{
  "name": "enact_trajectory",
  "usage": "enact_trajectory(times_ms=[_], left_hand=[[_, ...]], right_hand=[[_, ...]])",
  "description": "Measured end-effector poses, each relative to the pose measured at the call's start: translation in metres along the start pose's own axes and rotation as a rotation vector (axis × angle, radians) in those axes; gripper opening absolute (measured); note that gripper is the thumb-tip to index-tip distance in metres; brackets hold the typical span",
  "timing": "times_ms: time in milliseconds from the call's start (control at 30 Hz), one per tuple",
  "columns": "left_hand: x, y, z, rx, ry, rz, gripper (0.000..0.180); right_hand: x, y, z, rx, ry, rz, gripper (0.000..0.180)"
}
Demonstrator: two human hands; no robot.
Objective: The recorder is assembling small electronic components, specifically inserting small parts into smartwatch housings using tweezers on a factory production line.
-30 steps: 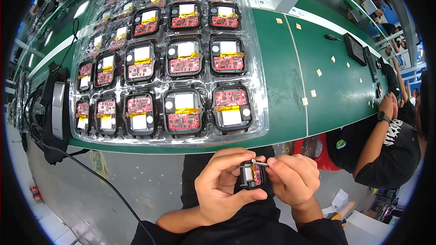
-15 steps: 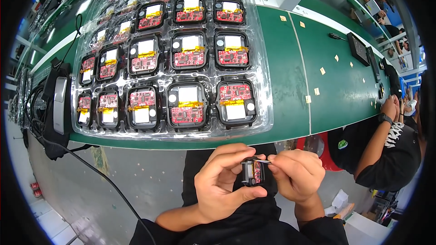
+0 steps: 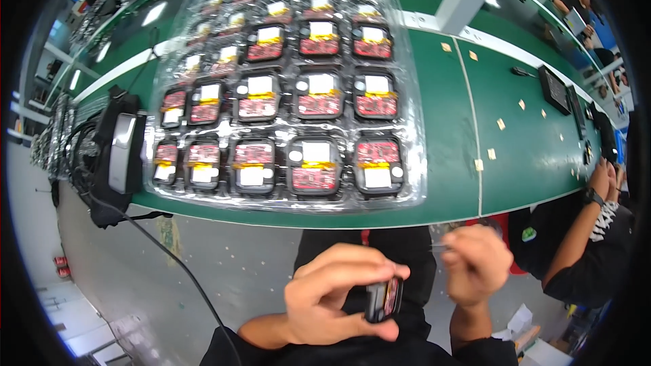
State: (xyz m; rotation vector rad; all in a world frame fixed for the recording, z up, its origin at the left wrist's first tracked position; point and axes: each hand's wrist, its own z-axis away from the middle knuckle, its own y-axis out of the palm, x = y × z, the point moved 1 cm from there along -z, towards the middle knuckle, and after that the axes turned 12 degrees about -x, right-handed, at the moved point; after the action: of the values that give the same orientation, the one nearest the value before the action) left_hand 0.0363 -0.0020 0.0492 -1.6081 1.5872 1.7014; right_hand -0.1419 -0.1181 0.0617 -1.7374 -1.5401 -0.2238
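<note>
My left hand (image 3: 332, 295) grips a black smartwatch case (image 3: 384, 298) by its edges, between thumb and fingers. The case is tilted on edge, and a strip of its red circuit board shows on the right side. To the right and a little higher, apart from the case, my right hand (image 3: 477, 261) is closed in a pinch. A thin metal tool (image 3: 438, 247) pokes out leftward from its fingertips, too blurred to tell its exact kind. Beyond both hands, a clear plastic tray (image 3: 285, 205) holds rows of similar open cases with red boards, white batteries and yellow tape.
The tray lies on a green workbench (image 3: 447, 196) with small beige stickers at right. A silver-grey device (image 3: 123, 152) and black cables (image 3: 166, 257) are at left. A black box (image 3: 555, 90) stands far right. A co-worker's arm (image 3: 576, 230) rests near the bench's right end.
My right hand has pulled away to the right from the case with the thin tool. My left hand has lowered and turned the case. The whole view has shifted, blurring the tray.
</note>
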Motion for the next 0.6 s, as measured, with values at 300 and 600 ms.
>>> enact_trajectory(times_ms=[300,600], left_hand=[[-0.087,-0.019,-0.089,-0.265,0.136,-0.589,0.085],[-0.112,-0.069,-0.186,-0.196,0.196,-1.11,0.012]], right_hand=[[-0.064,0.004,-0.021,-0.233,0.626,-0.282,0.014],[-0.074,-0.003,-0.018,-0.224,0.676,-0.326,0.02]])
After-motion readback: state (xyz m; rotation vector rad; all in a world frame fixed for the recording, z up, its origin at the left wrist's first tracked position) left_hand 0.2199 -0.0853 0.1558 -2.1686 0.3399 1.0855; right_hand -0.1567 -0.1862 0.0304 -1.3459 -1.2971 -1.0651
